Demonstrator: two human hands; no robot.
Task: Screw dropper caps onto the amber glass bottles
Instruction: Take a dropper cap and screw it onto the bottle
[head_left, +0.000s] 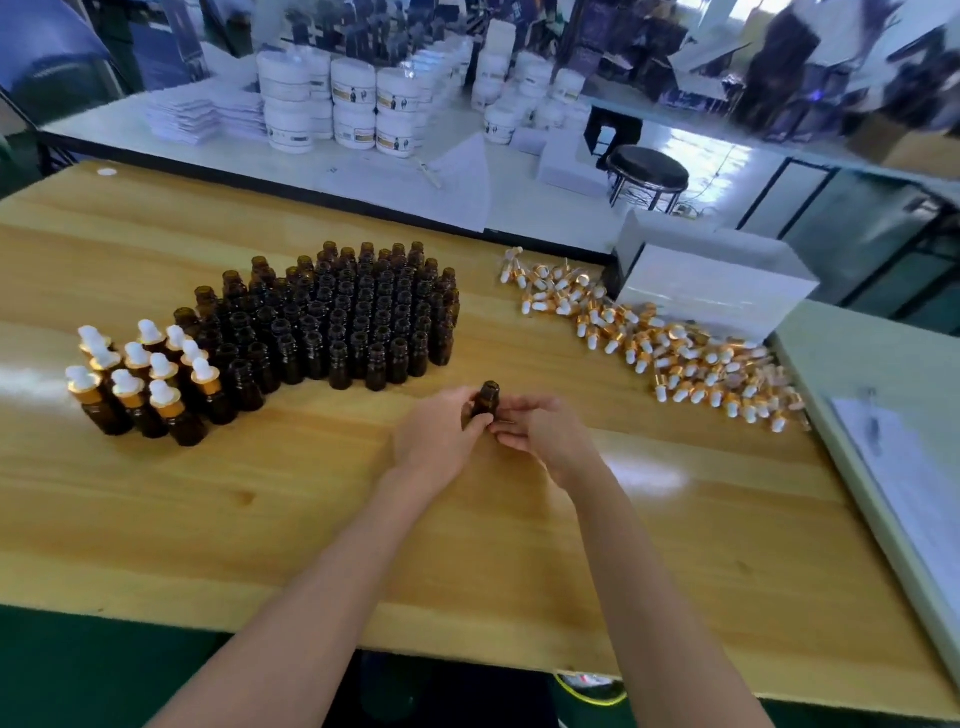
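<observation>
Gripping uncapped amber bottle (487, 401) in curled left hand (436, 441); right hand (545, 436) curled just beside, cannot tell whether holding anything. Bare tabletop (363, 493) around fingertips; open bottles (343, 317) beyond-left, dropper caps (675, 353) beyond-right.

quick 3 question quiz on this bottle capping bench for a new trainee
1. True or false: the amber bottle held in the left hand already has a dropper cap on.
2. Where do the loose dropper caps lie?
A. on the black stool
B. right of the uncapped bottles, beside the white box
C. at the table's left edge
3. Fill in: the capped bottles stand to the ___ of the uncapped ones.

Key: 1 false; 2 B; 3 left
</observation>
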